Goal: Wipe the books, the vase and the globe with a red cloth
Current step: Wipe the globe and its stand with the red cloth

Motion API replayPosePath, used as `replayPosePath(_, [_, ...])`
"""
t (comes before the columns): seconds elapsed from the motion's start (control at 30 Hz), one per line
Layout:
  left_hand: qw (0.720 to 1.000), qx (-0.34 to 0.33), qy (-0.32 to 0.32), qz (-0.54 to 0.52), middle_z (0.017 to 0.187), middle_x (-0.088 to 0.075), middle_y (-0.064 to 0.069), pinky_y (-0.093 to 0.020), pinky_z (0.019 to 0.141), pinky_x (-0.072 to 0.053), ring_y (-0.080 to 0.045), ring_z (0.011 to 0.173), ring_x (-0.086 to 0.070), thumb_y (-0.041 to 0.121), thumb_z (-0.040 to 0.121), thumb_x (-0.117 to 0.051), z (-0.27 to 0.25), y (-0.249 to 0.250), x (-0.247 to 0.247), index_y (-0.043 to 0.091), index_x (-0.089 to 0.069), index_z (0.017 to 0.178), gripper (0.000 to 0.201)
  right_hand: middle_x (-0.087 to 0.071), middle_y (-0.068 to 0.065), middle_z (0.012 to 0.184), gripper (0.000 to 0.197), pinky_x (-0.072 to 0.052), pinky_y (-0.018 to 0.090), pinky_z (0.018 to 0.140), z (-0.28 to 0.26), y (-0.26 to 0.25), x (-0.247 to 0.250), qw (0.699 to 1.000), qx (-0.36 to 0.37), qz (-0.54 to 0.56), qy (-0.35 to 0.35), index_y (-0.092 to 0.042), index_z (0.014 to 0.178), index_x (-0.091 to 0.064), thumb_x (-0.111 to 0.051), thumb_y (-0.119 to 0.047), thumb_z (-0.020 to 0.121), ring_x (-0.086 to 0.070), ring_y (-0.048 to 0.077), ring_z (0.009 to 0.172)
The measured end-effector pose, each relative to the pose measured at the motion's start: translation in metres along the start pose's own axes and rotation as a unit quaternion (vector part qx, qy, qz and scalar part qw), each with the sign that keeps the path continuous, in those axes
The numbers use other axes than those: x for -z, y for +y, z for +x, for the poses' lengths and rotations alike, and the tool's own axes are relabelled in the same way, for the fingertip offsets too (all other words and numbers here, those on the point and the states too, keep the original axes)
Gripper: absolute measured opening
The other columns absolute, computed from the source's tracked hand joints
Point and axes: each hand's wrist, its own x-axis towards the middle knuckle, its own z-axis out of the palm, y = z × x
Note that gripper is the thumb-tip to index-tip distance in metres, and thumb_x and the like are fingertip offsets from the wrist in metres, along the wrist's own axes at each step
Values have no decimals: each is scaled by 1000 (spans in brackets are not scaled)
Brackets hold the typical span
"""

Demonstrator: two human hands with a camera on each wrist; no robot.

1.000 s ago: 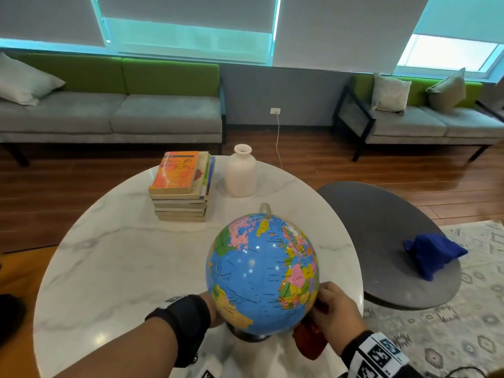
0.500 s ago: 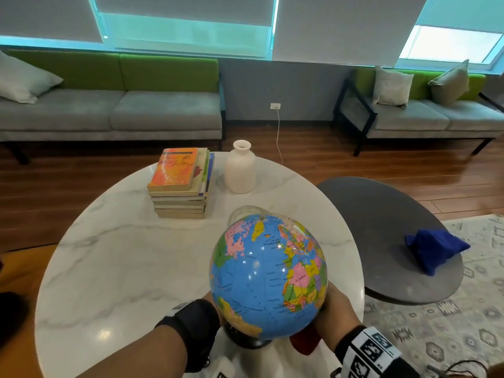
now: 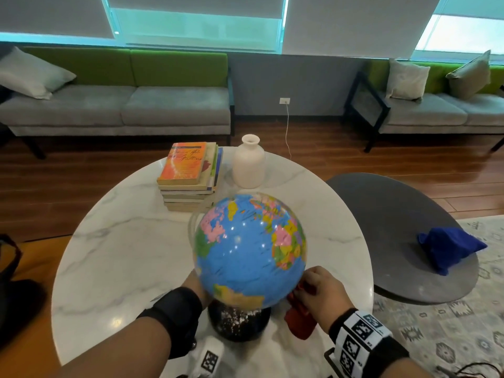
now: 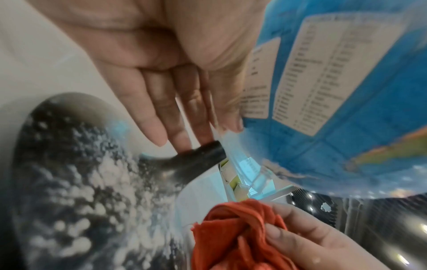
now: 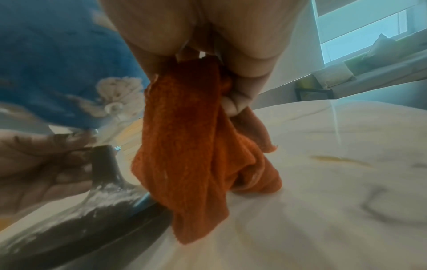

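The globe (image 3: 249,249) stands at the near edge of the round marble table (image 3: 114,257), on a dark speckled base (image 3: 238,321). Its axis leans: the top tips toward the far right and the lower pole sits near and slightly left, over the base.

The right hand (image 3: 316,291) is closed round a bunched red cloth (image 3: 300,320) at the globe's lower right, with the cloth hanging down to touch the table just right of the base. The left hand (image 3: 192,285) is at the globe's lower left, mostly hidden behind the sphere in the head view.

The left wrist view shows what the head view cannot: the left hand's fingers (image 4: 159,102) lie straight and together under the sphere, their tips at the dark stem (image 4: 196,155) that rises from the base, holding nothing. It also shows a printed legend panel (image 4: 309,73) on the globe's underside. The right wrist view shows the cloth (image 5: 191,146) draped long and vertical from the curled fingers (image 5: 240,98), its lower corner on the marble.

On the far side of the table are a stack of books (image 3: 191,175), long edges running near to far, and just to its right an upright white vase (image 3: 248,162). A blue cloth (image 3: 447,249) lies on the dark side table (image 3: 395,214) to the right.
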Motion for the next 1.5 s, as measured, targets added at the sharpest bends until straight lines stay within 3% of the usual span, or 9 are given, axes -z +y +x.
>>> replayPosePath(0.07, [992, 49, -10, 120, 82, -64, -4, -25, 66, -55, -10, 77, -66, -7, 74, -74, 1, 2, 1, 14, -62, 83, 26, -53, -13, 86, 22, -35, 1, 70, 2, -1, -2, 1000, 0, 2, -8, -26, 85, -70, -70, -5, 79, -55, 7, 82])
replayPosePath(0.2, [965, 14, -30, 261, 57, -66, -6, -23, 50, -56, -13, 50, -66, -8, 87, -59, -3, -3, -2, 0, -58, 87, 9, -51, -13, 88, 23, -38, 8, 77, 6, -5, -4, 1000, 11, -15, -22, -21, 94, -75, -66, -6, 80, -55, 8, 84])
replayPosePath(0.37, [969, 2, -21, 247, 77, -64, -11, -25, 47, -54, -10, 46, -64, -2, 92, -55, -4, -4, -11, -1, -52, 104, 12, -49, -11, 90, 22, -37, 11, 82, 9, -15, -15, 998, 40, -36, -35, -21, 98, -75, -64, -10, 82, -56, 10, 89])
replayPosePath(0.6, [974, -6, -59, 218, 73, -67, -13, -24, 49, -56, -12, 51, -67, -1, 86, -65, -3, -8, 1, 5, -57, 90, 12, -56, -6, 106, 25, -45, 27, 92, 7, -20, -45, 982, 85, -95, -137, -29, 104, -72, -56, -29, 85, -55, 21, 102])
replayPosePath(0.77, [976, -4, -80, 202, 68, -70, -9, -23, 54, -56, -15, 59, -69, 1, 68, -74, -3, -10, 10, 5, -61, 94, 29, -67, -3, 91, 23, -52, 33, 77, 15, -18, -43, 985, 10, -80, -155, -25, 88, -68, -54, -38, 75, -59, 14, 78])
replayPosePath(1.03, [980, -7, -80, 184, 75, -70, -10, -25, 57, -58, -15, 59, -68, -11, 79, -68, -7, -12, 18, 6, -63, 90, 20, -60, -3, 124, 39, -33, 6, 90, 14, -14, -47, 978, 74, -79, -180, -27, 114, -69, -49, -41, 84, -55, 15, 115])
replayPosePath(1.23, [984, 0, -63, 167, 83, -62, -19, -26, 57, -56, -21, 62, -63, 4, 52, -73, -5, -14, 22, 2, -63, 92, 41, -63, -2, 89, 21, -44, 14, 77, 9, -15, -59, 982, 54, 3, -182, -42, 90, -67, -59, -24, 87, -55, 4, 70])
replayPosePath(1.37, [981, -4, -52, 187, 77, -70, -13, -25, 55, -57, -17, 59, -67, -3, 68, -74, -4, -18, 23, 4, -66, 93, 27, -65, -9, 94, 16, -36, 7, 72, 12, -6, -52, 984, 34, -48, -170, -29, 97, -71, -58, -28, 88, -56, 7, 89])
replayPosePath(1.5, [980, -8, -52, 193, 82, -72, -13, -29, 63, -60, -18, 66, -69, -4, 64, -77, -3, -20, 25, 6, -65, 97, 37, -67, -6, 114, 32, -41, 17, 98, 6, -10, -62, 985, 44, -20, -164, -28, 110, -70, -58, -28, 81, -59, 10, 109])
